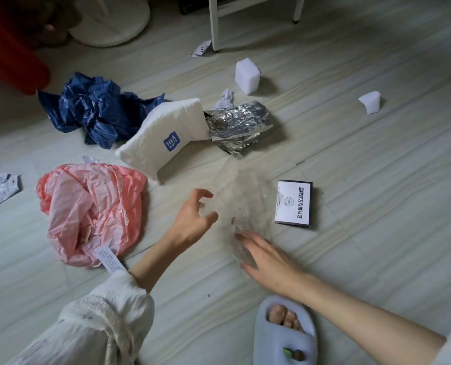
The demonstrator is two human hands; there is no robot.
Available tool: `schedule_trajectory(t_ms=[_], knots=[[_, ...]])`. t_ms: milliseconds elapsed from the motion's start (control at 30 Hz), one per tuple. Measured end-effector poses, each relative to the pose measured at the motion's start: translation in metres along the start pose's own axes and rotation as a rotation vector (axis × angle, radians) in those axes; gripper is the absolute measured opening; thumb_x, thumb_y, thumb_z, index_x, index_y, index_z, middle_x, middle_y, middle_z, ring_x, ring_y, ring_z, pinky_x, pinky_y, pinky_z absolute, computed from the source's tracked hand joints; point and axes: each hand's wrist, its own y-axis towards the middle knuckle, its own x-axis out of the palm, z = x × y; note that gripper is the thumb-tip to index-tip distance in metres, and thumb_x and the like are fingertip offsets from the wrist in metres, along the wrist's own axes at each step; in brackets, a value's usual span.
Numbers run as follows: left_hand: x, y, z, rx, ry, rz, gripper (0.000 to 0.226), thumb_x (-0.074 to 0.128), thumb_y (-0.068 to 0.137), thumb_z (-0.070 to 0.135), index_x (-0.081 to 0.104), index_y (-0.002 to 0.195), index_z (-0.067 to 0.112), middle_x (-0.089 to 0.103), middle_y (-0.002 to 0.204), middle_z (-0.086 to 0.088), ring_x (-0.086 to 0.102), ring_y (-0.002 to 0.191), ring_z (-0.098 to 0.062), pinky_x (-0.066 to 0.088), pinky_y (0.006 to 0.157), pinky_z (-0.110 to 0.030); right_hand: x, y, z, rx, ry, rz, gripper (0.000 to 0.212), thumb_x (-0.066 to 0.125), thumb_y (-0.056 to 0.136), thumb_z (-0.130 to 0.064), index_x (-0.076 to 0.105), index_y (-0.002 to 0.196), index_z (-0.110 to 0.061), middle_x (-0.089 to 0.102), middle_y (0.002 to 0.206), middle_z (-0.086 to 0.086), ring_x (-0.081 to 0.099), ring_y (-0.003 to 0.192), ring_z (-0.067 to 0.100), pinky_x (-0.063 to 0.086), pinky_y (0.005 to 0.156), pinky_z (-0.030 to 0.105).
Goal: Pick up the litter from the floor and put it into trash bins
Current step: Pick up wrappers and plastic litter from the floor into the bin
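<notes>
Underfoot, the floor [350, 159] is pale grey planks with a faint grain, dimly lit. At the top stand two white furniture legs [213, 25] and a round white base [111, 22]; a red shape [5, 48] fills the upper left corner.

Litter lies scattered: one crumpled blue bag [95, 109], one white padded pouch [166, 138] with a blue label, one silver foil wrapper [237, 125] touching it, one pink bag [92, 214], one white foam block [247, 77], one card [293, 204] with printed text, and several paper scraps.

Between the hands lies one clear plastic sheet [242, 198], blurred. The left hand [192, 219] has curled fingers at its edge and the right hand [266, 256] spreads flat on it; neither clearly grasps it. One slippered foot [285, 330] shows below.
</notes>
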Motion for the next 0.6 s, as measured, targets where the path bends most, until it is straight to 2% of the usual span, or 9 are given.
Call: schedule_trajectory(t_ms=[100,167,200,233,300,367,400,533,600], knots=[[-0.001,-0.004,-0.005,-0.01,0.104,-0.043,0.059,0.062,0.079,0.023,0.032,0.13,0.018,0.051,0.117,-0.005,0.049,0.093,-0.02,0.037,0.079,-0.026,0.002,0.0,0.0,-0.006,0.003,-0.141,0.069,0.048,0.093,-0.03,0.008,0.15,-0.029,0.003,0.158,-0.01,0.02,0.143,0.017,0.02,0.116,0.029],[0.001,-0.006,-0.01,0.032,0.193,-0.07,0.063,0.061,0.085,0.009,0.025,0.138,0.014,0.064,0.105,-0.007,0.052,0.078,-0.02,0.036,0.071,-0.021,-0.002,0.006,0.0,0.016,0.065,-0.125,0.065,0.051,0.092,-0.029,0.018,0.149,-0.023,0.017,0.156,-0.006,0.027,0.141,0.015,0.021,0.114,0.025],[0.0,-0.007,-0.012,0.055,0.218,-0.041,0.062,0.058,0.086,0.004,0.025,0.139,0.012,0.067,0.099,-0.008,0.055,0.079,-0.021,0.037,0.07,-0.021,-0.005,0.011,-0.002,0.075,0.14,-0.059,0.059,0.053,0.092,-0.028,0.029,0.145,-0.018,0.03,0.152,-0.001,0.035,0.136,0.016,0.025,0.112,0.024],[-0.001,-0.008,-0.014,0.088,0.233,0.027,0.06,0.056,0.086,0.001,0.027,0.138,0.011,0.069,0.095,-0.007,0.057,0.083,-0.023,0.039,0.073,-0.022,-0.009,0.016,-0.005,0.177,0.281,0.025,0.051,0.054,0.092,-0.028,0.041,0.139,-0.013,0.044,0.143,0.004,0.045,0.129,0.019,0.032,0.109,0.026],[-0.003,-0.007,-0.01,0.168,0.236,0.204,0.055,0.056,0.087,0.002,0.034,0.137,0.011,0.069,0.094,-0.003,0.056,0.087,-0.022,0.04,0.078,-0.026,-0.022,0.024,-0.013,0.387,0.739,0.135,0.037,0.056,0.092,-0.026,0.056,0.124,-0.008,0.06,0.125,0.01,0.058,0.11,0.022,0.046,0.099,0.037],[-0.004,-0.006,-0.001,0.204,0.176,0.287,0.048,0.057,0.087,0.004,0.04,0.132,0.012,0.07,0.09,0.001,0.054,0.084,-0.016,0.04,0.074,-0.022,-0.035,0.031,-0.02,0.454,1.148,0.107,0.038,0.057,0.092,-0.028,0.054,0.124,-0.007,0.058,0.118,0.01,0.058,0.103,0.022,0.051,0.092,0.04],[-0.004,-0.005,0.007,0.178,0.11,0.271,0.043,0.058,0.088,0.005,0.044,0.128,0.013,0.07,0.086,0.002,0.056,0.082,-0.016,0.04,0.069,-0.019,-0.042,0.033,-0.022,0.437,1.197,0.089,0.047,0.058,0.091,-0.032,0.048,0.131,-0.008,0.054,0.121,0.006,0.056,0.107,0.021,0.051,0.093,0.039],[-0.011,-0.001,0.034,-0.09,-0.318,0.095,0.025,0.057,0.09,0.01,0.051,0.115,0.014,0.071,0.078,-0.001,0.061,0.077,-0.012,0.042,0.059,-0.008,-0.054,0.042,-0.025,0.21,0.825,0.146,0.077,0.069,0.08,-0.043,0.031,0.144,-0.025,0.038,0.146,-0.007,0.039,0.132,0.012,0.036,0.107,0.032],[-0.019,0.001,0.036,-0.182,-0.496,-0.002,0.025,0.057,0.089,0.007,0.053,0.114,0.007,0.072,0.082,-0.009,0.061,0.077,-0.015,0.047,0.072,-0.018,-0.057,0.042,-0.028,0.107,0.718,0.193,0.082,0.074,0.077,-0.035,0.029,0.145,-0.024,0.04,0.141,-0.013,0.034,0.13,0.001,0.032,0.104,0.02]])
